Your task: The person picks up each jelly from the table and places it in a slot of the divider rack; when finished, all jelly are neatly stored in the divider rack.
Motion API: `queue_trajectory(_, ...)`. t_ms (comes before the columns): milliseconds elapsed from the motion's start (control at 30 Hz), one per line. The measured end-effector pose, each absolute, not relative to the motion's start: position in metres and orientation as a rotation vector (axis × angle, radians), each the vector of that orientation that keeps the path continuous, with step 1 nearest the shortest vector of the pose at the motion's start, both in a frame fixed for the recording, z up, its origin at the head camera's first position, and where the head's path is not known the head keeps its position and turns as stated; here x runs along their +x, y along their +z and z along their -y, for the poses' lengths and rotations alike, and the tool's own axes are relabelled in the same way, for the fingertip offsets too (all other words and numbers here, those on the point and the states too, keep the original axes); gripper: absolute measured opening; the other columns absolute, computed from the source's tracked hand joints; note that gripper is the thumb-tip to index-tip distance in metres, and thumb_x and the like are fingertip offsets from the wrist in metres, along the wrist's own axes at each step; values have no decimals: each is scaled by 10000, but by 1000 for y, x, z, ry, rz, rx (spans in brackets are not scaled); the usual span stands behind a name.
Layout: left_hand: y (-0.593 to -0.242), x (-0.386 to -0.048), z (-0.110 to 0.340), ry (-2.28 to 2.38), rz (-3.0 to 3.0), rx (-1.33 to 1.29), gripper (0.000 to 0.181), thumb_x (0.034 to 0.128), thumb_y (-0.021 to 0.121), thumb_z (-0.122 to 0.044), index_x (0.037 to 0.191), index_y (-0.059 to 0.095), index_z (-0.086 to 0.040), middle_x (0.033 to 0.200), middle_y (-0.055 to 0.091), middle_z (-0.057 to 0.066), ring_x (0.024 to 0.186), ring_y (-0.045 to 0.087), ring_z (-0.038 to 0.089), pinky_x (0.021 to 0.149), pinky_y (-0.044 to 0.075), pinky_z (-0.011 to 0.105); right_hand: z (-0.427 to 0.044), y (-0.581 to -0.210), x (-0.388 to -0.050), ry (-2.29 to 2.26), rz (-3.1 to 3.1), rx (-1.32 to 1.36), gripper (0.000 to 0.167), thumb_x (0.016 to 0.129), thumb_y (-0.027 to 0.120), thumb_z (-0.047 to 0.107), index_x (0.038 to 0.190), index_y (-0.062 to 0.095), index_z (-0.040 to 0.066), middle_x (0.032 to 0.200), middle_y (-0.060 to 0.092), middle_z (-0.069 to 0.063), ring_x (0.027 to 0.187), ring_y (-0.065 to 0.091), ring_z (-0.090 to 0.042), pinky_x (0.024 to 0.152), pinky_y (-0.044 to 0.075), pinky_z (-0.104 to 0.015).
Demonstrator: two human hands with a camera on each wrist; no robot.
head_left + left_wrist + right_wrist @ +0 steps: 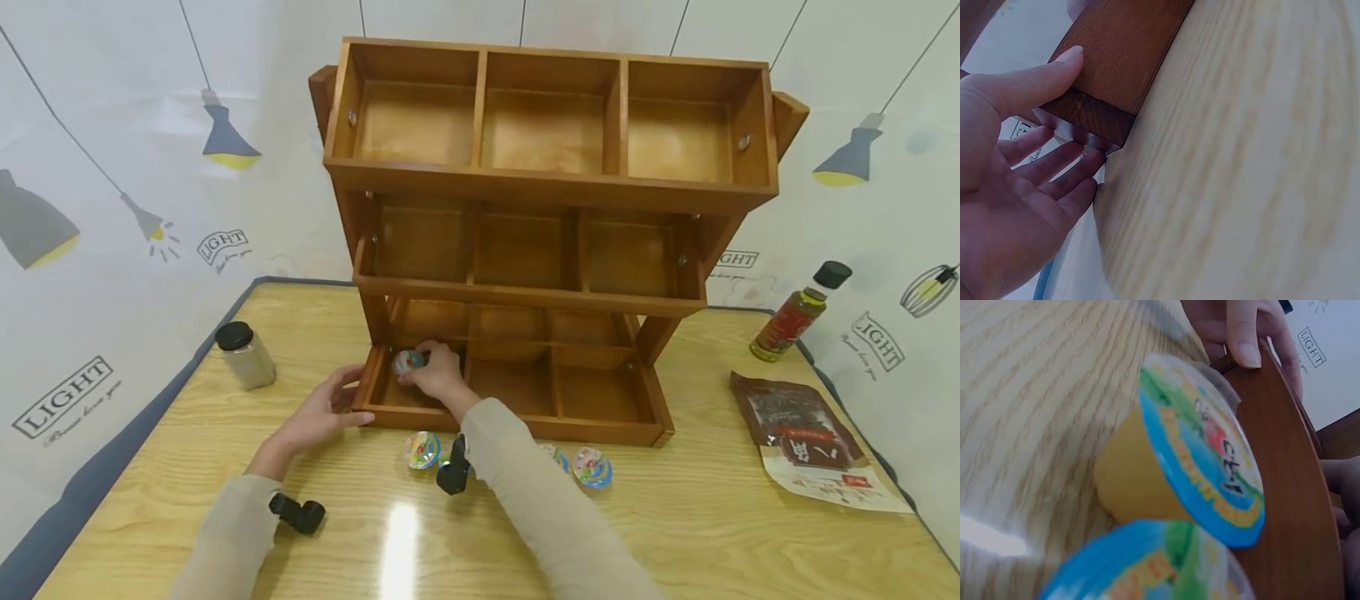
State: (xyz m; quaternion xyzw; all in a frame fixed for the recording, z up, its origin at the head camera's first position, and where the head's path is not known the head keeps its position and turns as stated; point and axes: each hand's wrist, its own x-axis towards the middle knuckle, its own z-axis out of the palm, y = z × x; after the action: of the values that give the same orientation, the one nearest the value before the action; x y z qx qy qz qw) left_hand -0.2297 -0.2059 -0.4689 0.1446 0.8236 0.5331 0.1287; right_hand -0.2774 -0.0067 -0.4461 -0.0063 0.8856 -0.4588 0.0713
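A brown wooden three-tier shelf point(480, 287) stands on the table, each tier split into three compartments. In the bottom left compartment my right hand point(438, 372) pinches a small jelly cup point(407, 362) with a printed lid. My left hand point(321, 410) holds the shelf's lower left corner. In the left wrist view its thumb point(1041, 84) lies on the front board and the fingertips touch the side. More jelly cups rest on the table before the shelf, among them one at left point(423, 450) and one at right point(592, 467). The right wrist view shows a yellow cup point(1135, 469) close up.
A black-lidded jar point(251, 360) stands at the left of the table. At the right are an oil bottle point(791, 321) with a black cap and a brown and white food packet point(810, 442). A printed wall covering point(187, 250) encloses the table. My right sleeve point(540, 492) partly covers the cups.
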Motion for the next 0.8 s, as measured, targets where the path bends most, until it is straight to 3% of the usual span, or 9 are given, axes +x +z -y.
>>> queue_trajectory(267,-468,-230,205,1569,-2378,423,793,764,691,-269,1388,224,-125,1443,237,159,1289,308,373,1039,291,507,8,-449,-279,-1363,-2725,-113,567,684,761,240,1184,540,89,1165,568,-122,1098,486,-314,914,439,-385)
queue_trajectory(467,-468,-230,205,1577,-2371,412,791,762,693,-266,1387,228,-128,1444,236,154,1292,305,369,1043,288,505,4,-447,-275,-1301,-2766,-201,621,703,743,277,1227,492,56,1176,568,-129,1081,528,-287,911,452,-361)
queue_trajectory(667,-466,-231,205,1565,-2378,421,790,771,683,-276,1393,217,-130,1446,231,154,1288,308,374,1037,290,516,-18,-418,-258,-1352,-2697,-316,584,756,688,311,1242,483,59,1200,553,-119,1079,531,-252,876,471,-350)
queue_trajectory(800,-469,-230,205,1578,-2370,421,796,769,686,-261,1395,213,-122,1445,231,157,1286,310,376,1040,288,512,-48,-396,-237,-1525,-2613,-447,557,751,702,253,1228,493,57,1202,552,-130,1088,528,-263,878,479,-355)
